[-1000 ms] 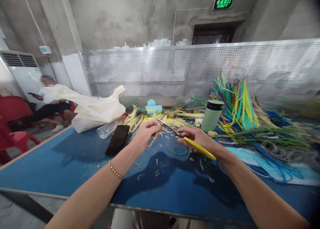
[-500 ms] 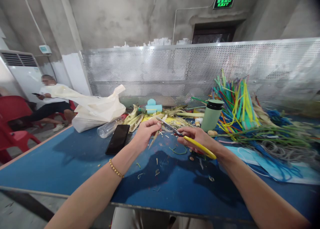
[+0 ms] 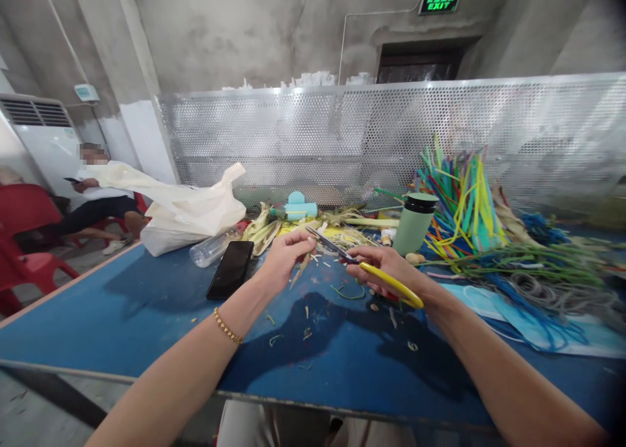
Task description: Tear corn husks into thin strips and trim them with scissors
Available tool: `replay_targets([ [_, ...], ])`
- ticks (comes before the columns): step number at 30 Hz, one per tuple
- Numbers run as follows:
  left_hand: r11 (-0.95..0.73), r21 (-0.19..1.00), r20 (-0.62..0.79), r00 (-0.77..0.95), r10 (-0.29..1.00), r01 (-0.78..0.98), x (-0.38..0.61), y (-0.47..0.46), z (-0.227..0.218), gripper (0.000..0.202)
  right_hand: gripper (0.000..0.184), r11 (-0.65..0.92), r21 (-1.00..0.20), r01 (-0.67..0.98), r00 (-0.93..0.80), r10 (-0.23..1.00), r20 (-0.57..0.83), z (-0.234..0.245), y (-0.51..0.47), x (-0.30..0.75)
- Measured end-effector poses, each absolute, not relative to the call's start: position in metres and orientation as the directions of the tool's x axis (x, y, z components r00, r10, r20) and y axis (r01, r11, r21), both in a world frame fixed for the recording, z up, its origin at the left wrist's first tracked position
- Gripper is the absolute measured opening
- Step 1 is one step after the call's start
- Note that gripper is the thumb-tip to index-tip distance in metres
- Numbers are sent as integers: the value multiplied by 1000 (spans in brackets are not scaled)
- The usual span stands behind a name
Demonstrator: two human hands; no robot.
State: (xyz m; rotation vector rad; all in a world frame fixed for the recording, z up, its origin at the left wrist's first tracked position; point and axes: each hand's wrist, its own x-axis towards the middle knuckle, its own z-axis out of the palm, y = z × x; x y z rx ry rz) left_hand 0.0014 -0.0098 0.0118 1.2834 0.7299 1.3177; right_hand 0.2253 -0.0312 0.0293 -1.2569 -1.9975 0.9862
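Note:
My left hand hovers over the blue table, fingers pinched on a thin pale leaf strip that hangs down from it. My right hand grips yellow-handled scissors; their metal blades point up-left toward my left fingertips and almost touch them. Small cut scraps lie scattered on the table below both hands. A gold bead bracelet sits on my left wrist.
A black phone, a clear bottle and a white plastic bag lie at left. A green tumbler, coloured strips and green stalks fill the right. A seated person is off the table's left; a perforated metal screen backs it.
Both hands have stayed together over the table, shifting only slightly. The view has drifted a little. The seated person at left has barely moved.

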Motion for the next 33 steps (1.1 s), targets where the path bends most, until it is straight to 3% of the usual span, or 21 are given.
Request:
replay_targets([
  [10, -227, 934, 287, 204, 936, -276, 0, -8, 10, 17, 46, 300, -787, 539, -305, 941, 150, 23, -26, 226],
  [12, -241, 933, 297, 193, 935, -266, -1, -7, 10, 16, 46, 367, -676, 639, -233, 930, 284, 19, -17, 231],
  [15, -252, 931, 306, 188, 933, -264, 0, -6, 8, 18, 41, 360, -365, 859, -148, 855, 496, 14, 0, 241],
  [18, -261, 932, 311, 181, 933, -253, 1, -7, 9, 22, 36, 230, -185, 956, -106, 851, 514, 12, 7, 251],
  [20, -268, 937, 304, 148, 941, -224, 2, -9, 11, 26, 35, 252, -177, 951, -120, 832, 541, 15, 4, 252],
  [23, -313, 941, 322, 50, 946, -132, 3, -13, 15, 28, 37, 438, -238, 867, -221, 765, 605, 24, -11, 246],
  [26, -341, 935, 344, 16, 939, -102, 4, -15, 17, 25, 40, 570, -287, 770, -334, 743, 580, 30, -24, 236],
  [33, -242, 947, 275, 145, 950, -212, 2, -11, 12, 20, 42, 589, -188, 786, -418, 730, 541, 31, -30, 233],
])
